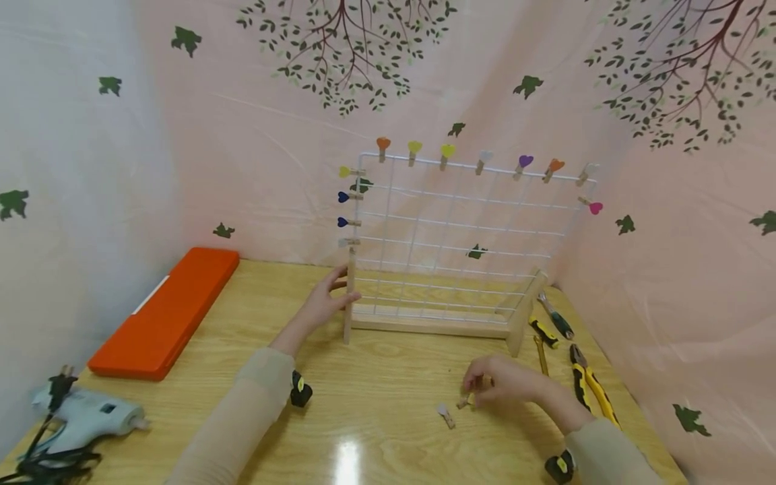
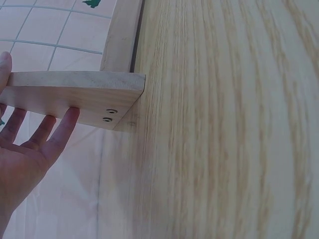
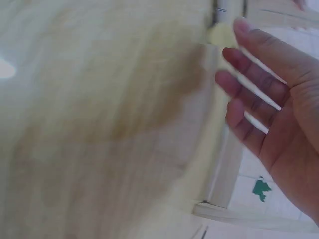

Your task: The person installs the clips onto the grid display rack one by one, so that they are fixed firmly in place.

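Note:
A white wire grid rack (image 1: 448, 217) with wooden legs stands on the table, and mini clothespins with coloured hearts line its top and sides. My left hand (image 1: 324, 301) holds the rack's left wooden leg (image 2: 75, 94), thumb on one side and fingertips on the other. Low over the table in front of the rack, my right hand (image 1: 506, 380) has thumb and forefinger at a clothespin with a yellow heart (image 3: 223, 35), pinching it by the heart. Beside it on the tabletop lies another clothespin (image 1: 446, 416), with a pale heart.
At the table's right edge lie pliers (image 1: 591, 384), a yellow-black cutter (image 1: 543, 333) and a green-handled tool (image 1: 556, 316). To the left are a flat orange case (image 1: 170, 310) and a glue gun (image 1: 91, 417) with its cord. A patterned curtain (image 1: 273, 168) hangs behind the table.

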A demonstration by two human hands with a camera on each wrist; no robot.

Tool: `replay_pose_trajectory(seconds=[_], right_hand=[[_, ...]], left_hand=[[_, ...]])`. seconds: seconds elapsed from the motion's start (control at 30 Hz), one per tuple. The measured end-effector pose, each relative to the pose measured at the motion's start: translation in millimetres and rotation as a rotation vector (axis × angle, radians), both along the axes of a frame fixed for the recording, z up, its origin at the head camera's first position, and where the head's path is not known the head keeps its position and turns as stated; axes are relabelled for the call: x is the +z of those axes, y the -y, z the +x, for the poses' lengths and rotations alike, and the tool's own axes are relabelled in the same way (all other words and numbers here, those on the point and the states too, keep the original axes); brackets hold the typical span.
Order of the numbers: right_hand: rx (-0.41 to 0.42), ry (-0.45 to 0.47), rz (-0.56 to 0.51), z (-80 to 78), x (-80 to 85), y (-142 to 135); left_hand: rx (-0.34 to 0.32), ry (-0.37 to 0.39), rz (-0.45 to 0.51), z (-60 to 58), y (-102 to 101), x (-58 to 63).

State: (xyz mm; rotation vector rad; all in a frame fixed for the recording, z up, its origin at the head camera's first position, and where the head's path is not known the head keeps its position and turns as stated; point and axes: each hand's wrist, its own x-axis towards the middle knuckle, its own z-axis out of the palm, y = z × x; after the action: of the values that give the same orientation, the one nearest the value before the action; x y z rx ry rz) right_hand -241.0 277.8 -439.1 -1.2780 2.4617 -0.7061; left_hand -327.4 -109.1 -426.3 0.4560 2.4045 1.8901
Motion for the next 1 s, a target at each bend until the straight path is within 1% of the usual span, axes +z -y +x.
replay_pose_trajectory(seconds=[0.1, 0.17, 0.23, 0.3, 0.37, 0.4, 0.43, 0.5, 0.53, 0.6, 0.63, 0.7, 0.73, 0.77, 0.8, 0.87, 0.97, 1.0], right_hand=[[0.015, -0.009, 0.017, 1.2, -4.2, -0.4], [0.001, 0.001, 0.008, 1.8, -7.6, -1.6], [-0.028, 0.024, -0.009, 1.9, -9.2, -2.9], [-0.077, 0.044, -0.026, 1.7, -7.9, -4.0], [-0.118, 0.018, -0.057, 1.4, -2.4, -5.4], [-0.149, -0.001, -0.077, 4.5, 6.6, -3.6], [-0.175, -0.026, -0.103, 7.1, 16.4, -2.1], [-0.23, -0.148, -0.163, 10.7, 35.8, -0.9], [-0.264, -0.197, -0.196, 11.4, 45.3, -2.1], [-0.352, -0.256, -0.272, 10.3, 63.0, -7.7], [-0.395, -0.277, -0.316, 6.2, 67.2, -13.8], [-0.483, -0.255, -0.441, -1.0, 76.4, -25.1], [-0.521, -0.234, -0.519, -3.8, 81.8, -30.3], [-0.552, -0.235, -0.605, -5.9, 88.1, -34.2], [-0.587, -0.267, -0.674, -6.6, 95.3, -36.7], [-0.653, -0.383, -0.799, -8.2, 109.0, -39.7], [-0.779, -0.635, -0.907, -10.8, 127.3, -42.6], [-0.822, -0.704, -0.937, -12.4, 132.2, -43.2]], left_hand=[[-0.016, 0.002, -0.003, 7.1, 0.2, 9.1], [-0.015, 0.001, -0.014, 11.2, -0.4, 14.3], [-0.011, 0.004, -0.019, 12.1, -0.7, 16.0], [-0.009, -0.005, -0.016, 9.7, 0.2, 13.4], [-0.001, -0.018, -0.023, 4.2, 1.1, 6.4], [0.0, -0.017, -0.025, 3.2, 1.2, 5.7], [0.004, -0.025, -0.031, 0.6, 1.6, 2.0], [0.009, -0.035, -0.038, -2.8, 2.0, -3.4], [0.009, -0.029, -0.039, -1.8, 1.6, -1.9], [-0.002, -0.019, -0.031, 2.5, 1.0, 3.8], [-0.003, -0.024, -0.03, 3.4, 1.0, 4.3], [-0.01, -0.015, -0.027, 9.5, 0.1, 11.8], [-0.011, -0.012, -0.026, 11.9, -0.4, 14.8], [-0.01, -0.014, -0.031, 13.4, -0.8, 16.4], [-0.009, -0.013, -0.034, 14.5, -1.0, 17.6], [-0.006, -0.01, -0.036, 15.6, -1.1, 18.6], [-0.005, -0.003, -0.033, 15.6, -1.1, 18.6], [-0.005, 0.0, -0.028, 15.5, -1.0, 18.6]])
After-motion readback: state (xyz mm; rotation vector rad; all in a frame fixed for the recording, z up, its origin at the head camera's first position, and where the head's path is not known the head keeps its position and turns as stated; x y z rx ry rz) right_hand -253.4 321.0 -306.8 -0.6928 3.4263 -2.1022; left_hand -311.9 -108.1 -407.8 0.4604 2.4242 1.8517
